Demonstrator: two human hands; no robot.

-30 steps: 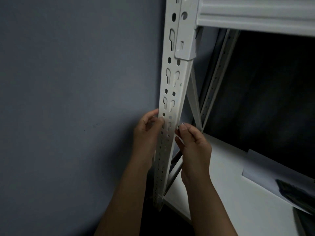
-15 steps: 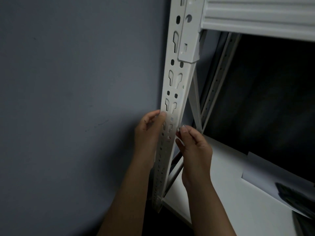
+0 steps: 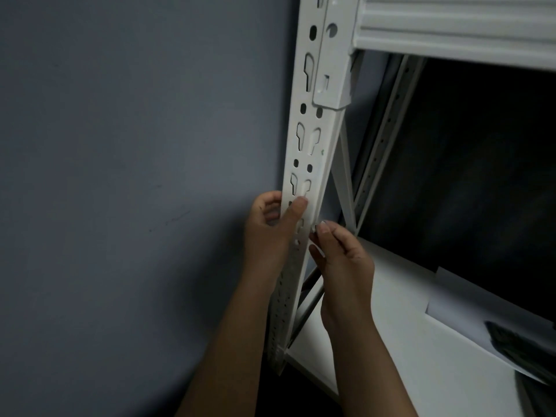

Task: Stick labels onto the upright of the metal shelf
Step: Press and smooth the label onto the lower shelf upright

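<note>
Two hole rows down white upright [image 3: 313, 152], left hand [image 3: 270, 233] gripping.

white slotted upright [image 3: 311, 152], slightly tilted

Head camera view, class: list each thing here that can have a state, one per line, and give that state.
White perforated metal shelf upright: standing, gripped low down.
Left hand: wrapped round the upright's left edge, thumb pressed on its front face.
Right hand: fingers pinched at the upright's right edge; any label is too small to see.
White shelf board: lying flat.
</note>
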